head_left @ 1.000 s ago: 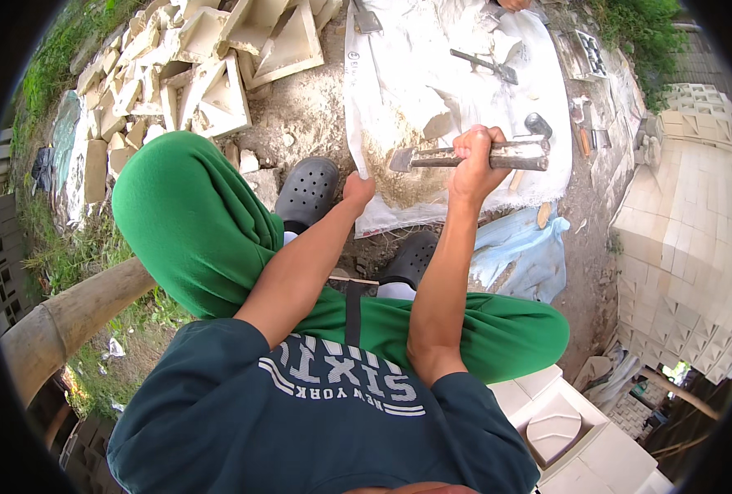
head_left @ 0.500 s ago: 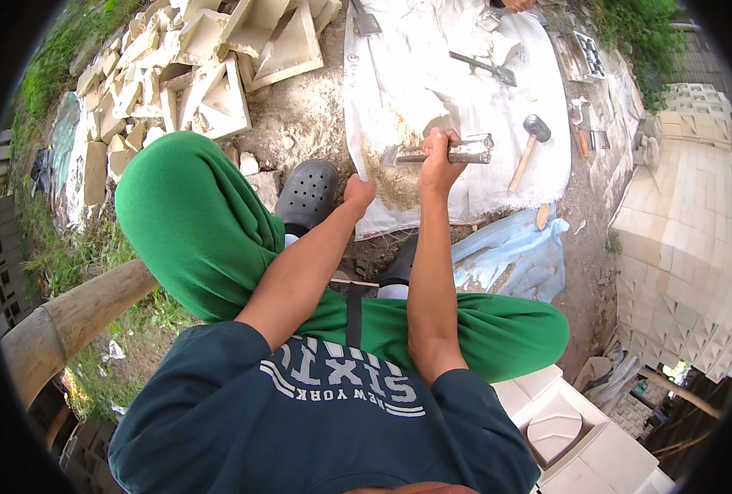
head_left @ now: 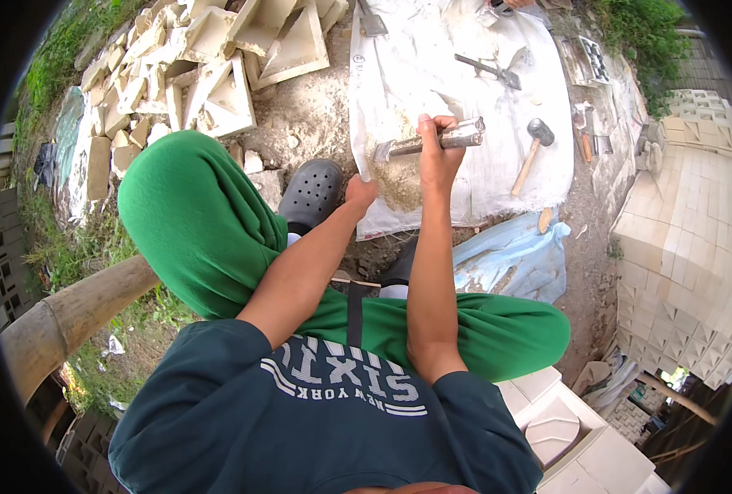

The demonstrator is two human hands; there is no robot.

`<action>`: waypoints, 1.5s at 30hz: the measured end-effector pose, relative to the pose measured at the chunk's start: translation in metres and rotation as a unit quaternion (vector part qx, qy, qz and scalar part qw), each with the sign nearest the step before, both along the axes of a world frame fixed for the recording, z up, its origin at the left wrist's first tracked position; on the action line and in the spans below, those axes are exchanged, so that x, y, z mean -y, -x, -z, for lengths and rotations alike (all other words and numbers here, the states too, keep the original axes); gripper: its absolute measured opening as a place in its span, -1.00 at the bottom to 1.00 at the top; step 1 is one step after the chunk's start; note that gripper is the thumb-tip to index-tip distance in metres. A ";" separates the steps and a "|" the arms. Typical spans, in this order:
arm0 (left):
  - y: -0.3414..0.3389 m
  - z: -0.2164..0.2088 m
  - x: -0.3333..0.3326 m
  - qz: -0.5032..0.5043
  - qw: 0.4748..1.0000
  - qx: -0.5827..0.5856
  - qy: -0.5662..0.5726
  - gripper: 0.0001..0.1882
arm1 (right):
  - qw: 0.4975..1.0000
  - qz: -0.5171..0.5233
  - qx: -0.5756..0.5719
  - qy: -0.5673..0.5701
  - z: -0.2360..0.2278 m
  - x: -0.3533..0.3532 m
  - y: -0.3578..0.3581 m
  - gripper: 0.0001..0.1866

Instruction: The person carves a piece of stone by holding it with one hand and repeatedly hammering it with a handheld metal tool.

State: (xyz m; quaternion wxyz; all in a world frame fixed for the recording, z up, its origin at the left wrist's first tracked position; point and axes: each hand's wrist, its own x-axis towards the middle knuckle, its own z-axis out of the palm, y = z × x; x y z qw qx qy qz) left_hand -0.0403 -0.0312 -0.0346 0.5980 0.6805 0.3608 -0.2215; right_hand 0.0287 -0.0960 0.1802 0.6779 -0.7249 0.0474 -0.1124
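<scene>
My right hand (head_left: 440,156) is closed around a metal tool (head_left: 463,134) with a thick, whitish-smeared grip and a flat blade at its left end. It is held level above the white woven sheet (head_left: 498,177), over a patch of pale crumbs and powder (head_left: 400,188). At the sheet's near left corner, my left hand (head_left: 361,190) is closed on its edge, beside my grey clog (head_left: 311,191). A rubber mallet (head_left: 539,132) with a wooden handle lies to the right on the sheet. Farther off lies a dark hammer-like tool (head_left: 489,71).
Broken cream-coloured block pieces (head_left: 217,95) are heaped at far left. A flat dark blade (head_left: 372,23) lies at the sheet's far left. Another person's hand (head_left: 517,3) shows at the top edge. Blue plastic (head_left: 510,255) lies near right; pale blocks (head_left: 662,239) are stacked beyond. A bamboo pole (head_left: 81,309) stands left.
My right hand has shifted the metal tool slightly left and up, tilting its right end away from me. My left hand stays at the sheet's corner.
</scene>
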 end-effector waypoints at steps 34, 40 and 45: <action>0.007 -0.015 -0.014 0.038 0.996 0.077 -0.025 -0.60 | 0.997 0.052 -0.064 -0.006 0.010 0.023 0.033 -0.68; 0.015 -0.008 -0.008 0.056 0.996 0.059 0.039 -0.65 | 0.979 0.143 -0.011 -0.144 0.030 0.034 0.035 -0.61; 0.011 -0.023 -0.007 0.045 0.996 0.026 0.077 -0.63 | 0.976 0.133 0.003 -0.174 0.040 0.043 0.044 -0.65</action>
